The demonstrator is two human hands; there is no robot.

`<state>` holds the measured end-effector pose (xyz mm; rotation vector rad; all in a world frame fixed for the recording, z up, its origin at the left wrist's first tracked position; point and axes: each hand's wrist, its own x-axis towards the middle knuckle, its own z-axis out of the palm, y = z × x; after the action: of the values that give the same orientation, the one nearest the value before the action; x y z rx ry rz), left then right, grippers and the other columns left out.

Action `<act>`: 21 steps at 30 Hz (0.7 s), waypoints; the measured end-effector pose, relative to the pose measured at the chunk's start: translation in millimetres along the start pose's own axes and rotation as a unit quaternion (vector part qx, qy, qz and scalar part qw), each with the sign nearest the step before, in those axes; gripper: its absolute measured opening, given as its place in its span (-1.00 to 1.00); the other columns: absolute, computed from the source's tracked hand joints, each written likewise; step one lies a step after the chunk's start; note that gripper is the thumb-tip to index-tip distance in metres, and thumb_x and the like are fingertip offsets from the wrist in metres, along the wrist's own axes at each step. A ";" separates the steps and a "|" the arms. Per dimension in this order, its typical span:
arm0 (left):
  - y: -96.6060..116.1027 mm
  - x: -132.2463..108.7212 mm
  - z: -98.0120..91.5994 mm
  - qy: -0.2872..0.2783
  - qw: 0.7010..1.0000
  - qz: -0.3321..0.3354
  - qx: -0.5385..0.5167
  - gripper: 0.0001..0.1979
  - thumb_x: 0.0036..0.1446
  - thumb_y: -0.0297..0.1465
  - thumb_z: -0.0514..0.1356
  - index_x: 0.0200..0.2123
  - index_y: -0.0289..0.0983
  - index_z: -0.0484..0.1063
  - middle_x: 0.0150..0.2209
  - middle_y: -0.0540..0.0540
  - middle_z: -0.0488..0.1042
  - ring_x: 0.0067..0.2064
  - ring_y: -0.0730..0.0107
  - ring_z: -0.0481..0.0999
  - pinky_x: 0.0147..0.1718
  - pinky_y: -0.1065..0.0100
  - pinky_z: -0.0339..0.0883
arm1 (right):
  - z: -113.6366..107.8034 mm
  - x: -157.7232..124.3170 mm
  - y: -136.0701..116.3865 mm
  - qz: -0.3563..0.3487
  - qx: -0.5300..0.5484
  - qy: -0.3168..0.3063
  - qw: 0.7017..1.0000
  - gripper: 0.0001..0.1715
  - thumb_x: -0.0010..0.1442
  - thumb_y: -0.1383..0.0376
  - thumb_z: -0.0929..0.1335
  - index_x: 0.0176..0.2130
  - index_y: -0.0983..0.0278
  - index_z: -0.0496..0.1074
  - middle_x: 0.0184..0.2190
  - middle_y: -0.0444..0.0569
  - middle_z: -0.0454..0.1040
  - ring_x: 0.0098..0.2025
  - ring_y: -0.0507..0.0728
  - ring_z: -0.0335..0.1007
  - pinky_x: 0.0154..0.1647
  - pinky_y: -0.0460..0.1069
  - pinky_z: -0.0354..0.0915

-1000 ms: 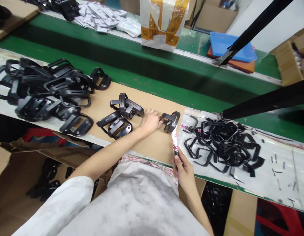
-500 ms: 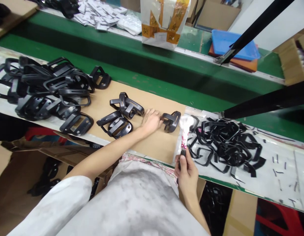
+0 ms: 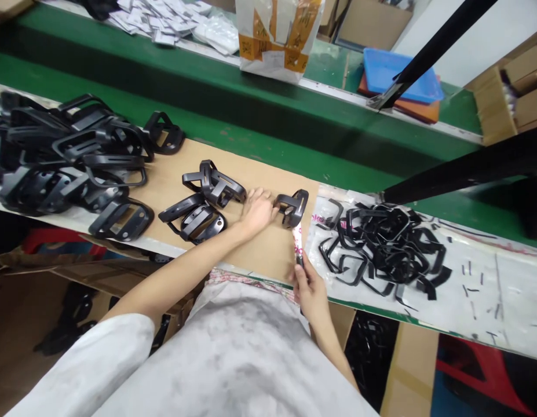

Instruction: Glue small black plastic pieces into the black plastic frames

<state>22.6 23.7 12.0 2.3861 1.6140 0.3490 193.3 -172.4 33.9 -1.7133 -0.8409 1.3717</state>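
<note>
My left hand (image 3: 258, 211) rests on the cardboard sheet (image 3: 259, 255), its fingers closed on the near edge of a black plastic bracket (image 3: 298, 207). In my right hand (image 3: 310, 286) is a hand tool (image 3: 298, 240) with a black handle and a white, pink-printed shaft. The shaft reaches up to the bracket, which hides the tool's head. Left of my left hand, several similar black brackets (image 3: 203, 226) lie in a small cluster on the cardboard.
A large heap of black brackets (image 3: 72, 139) fills the left of the bench. On the right lies a tangle of black strips and loops (image 3: 381, 243). Behind the green ledge stand a taped white package (image 3: 274, 58) and a blue tray (image 3: 398, 72). A black post (image 3: 459, 171) slants in from the right.
My right hand has brought the tool leftward, from beside the bracket to the bracket itself. My left hand keeps its hold. The whole view has shifted slightly.
</note>
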 end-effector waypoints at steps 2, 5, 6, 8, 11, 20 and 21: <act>-0.6 0.0 0.9 -0.001 1.000 -0.002 -0.001 -0.75 0.38 -0.39 0.13 -0.14 -0.32 0.62 -0.10 -0.30 0.60 0.06 -0.07 0.47 0.12 0.00 0.27 | 0.5 -0.9 -0.3 -0.009 0.021 0.018 1.000 -0.10 0.33 -0.14 0.41 0.45 0.23 0.30 -0.43 -0.17 0.40 -0.61 -0.06 0.00 -0.67 -0.12 0.05; -0.9 0.0 2.1 -0.002 1.000 -0.003 -0.009 -0.76 0.37 -0.39 0.14 -0.14 -0.32 0.62 -0.10 -0.30 0.59 0.06 -0.08 0.46 0.11 0.00 0.27 | 3.7 -2.8 1.0 -0.082 0.066 0.134 0.985 -0.13 0.41 -0.13 0.33 0.51 0.14 0.16 -0.38 -0.17 0.38 -0.60 -0.06 0.05 -0.65 -0.13 0.10; -1.0 0.0 2.3 0.000 1.000 -0.004 -0.013 -0.76 0.36 -0.39 0.14 -0.14 -0.32 0.62 -0.10 -0.30 0.59 0.07 -0.09 0.46 0.12 0.00 0.27 | 4.3 -2.3 1.5 -0.085 0.059 0.133 0.986 -0.13 0.42 -0.13 0.32 0.52 0.15 0.16 -0.39 -0.17 0.37 -0.59 -0.05 0.07 -0.64 -0.12 0.12; -1.2 0.1 2.5 0.005 1.000 -0.006 -0.018 -0.77 0.36 -0.39 0.15 -0.14 -0.32 0.61 -0.10 -0.32 0.59 0.06 -0.10 0.46 0.13 -0.02 0.27 | 2.5 0.7 1.8 -0.050 0.018 0.061 0.997 -0.12 0.40 -0.14 0.33 0.49 0.22 0.23 -0.45 -0.19 0.35 -0.61 -0.04 0.08 -0.65 -0.11 0.14; -2.3 1.0 2.1 0.011 1.000 -0.010 -0.023 -0.77 0.36 -0.39 0.15 -0.14 -0.32 0.61 -0.10 -0.32 0.58 0.07 -0.11 0.46 0.15 -0.04 0.27 | -7.2 6.3 0.4 -0.018 -0.033 -0.023 0.999 -0.16 0.38 -0.12 0.37 0.43 0.28 0.34 -0.49 -0.19 0.37 -0.62 -0.04 0.05 -0.66 -0.10 0.12; 11.4 -11.5 -15.3 0.155 0.944 0.010 -0.291 -0.73 0.46 -0.26 0.10 -0.23 -0.21 0.53 -0.26 -0.14 0.55 -0.16 0.13 0.51 -0.05 0.08 0.44 | -14.1 19.3 3.7 -0.173 -0.142 0.052 0.973 -0.30 0.45 0.06 0.32 0.45 0.20 0.31 0.33 0.14 0.45 0.37 0.28 0.36 0.38 0.21 0.31; 14.8 -15.8 -21.3 0.174 0.934 0.024 -0.310 -0.71 0.48 -0.22 0.09 -0.21 -0.20 0.53 -0.26 -0.14 0.55 -0.15 0.14 0.51 -0.04 0.07 0.44 | -12.5 23.0 4.1 -0.183 -0.155 0.037 0.970 -0.32 0.46 0.08 0.30 0.45 0.22 0.32 0.36 0.16 0.42 0.40 0.29 0.33 0.42 0.24 0.26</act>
<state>22.8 5.0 35.9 1.9391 1.2962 1.1553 210.2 -156.6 21.0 -1.7147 -1.3079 0.9594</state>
